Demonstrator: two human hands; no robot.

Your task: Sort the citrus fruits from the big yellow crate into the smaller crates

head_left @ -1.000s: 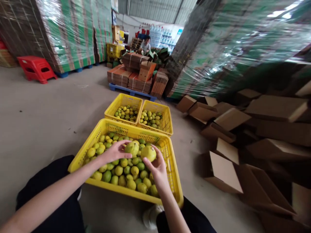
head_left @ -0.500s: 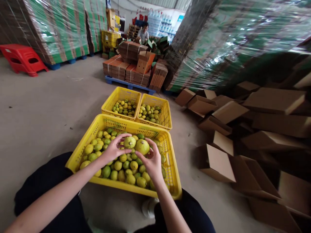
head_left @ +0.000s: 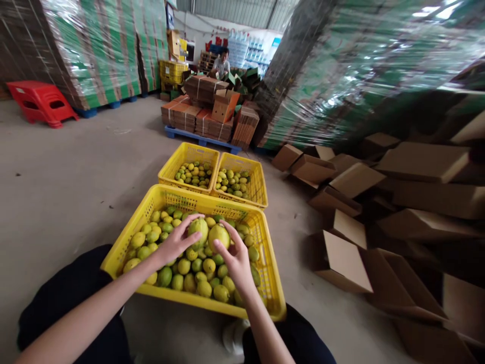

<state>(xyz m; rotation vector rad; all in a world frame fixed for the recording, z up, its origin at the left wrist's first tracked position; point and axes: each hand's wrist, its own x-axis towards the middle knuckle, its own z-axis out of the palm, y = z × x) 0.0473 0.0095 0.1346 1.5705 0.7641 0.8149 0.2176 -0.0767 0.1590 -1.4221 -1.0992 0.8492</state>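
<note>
Lemons (head_left: 219, 236) are pinched singly by left fingers (head_left: 189, 240) and right fingers (head_left: 223, 251) above a crate (head_left: 189, 298).

At left, a red plastic stool (head_left: 41, 102) on the gray floor (head_left: 94, 187), near a film-wrapped green-and-brown stack (head_left: 98, 50). At center rear, strapped bundles of flattened cartons (head_left: 180, 117) on a blue pallet (head_left: 202, 141), with a person (head_left: 222, 64) behind, partly hidden, and stacked clear bottles (head_left: 238, 48) farther back. At right, cardboard boxes (head_left: 424, 221), several open, heaped beside a second wrapped stack (head_left: 359, 71).
</note>
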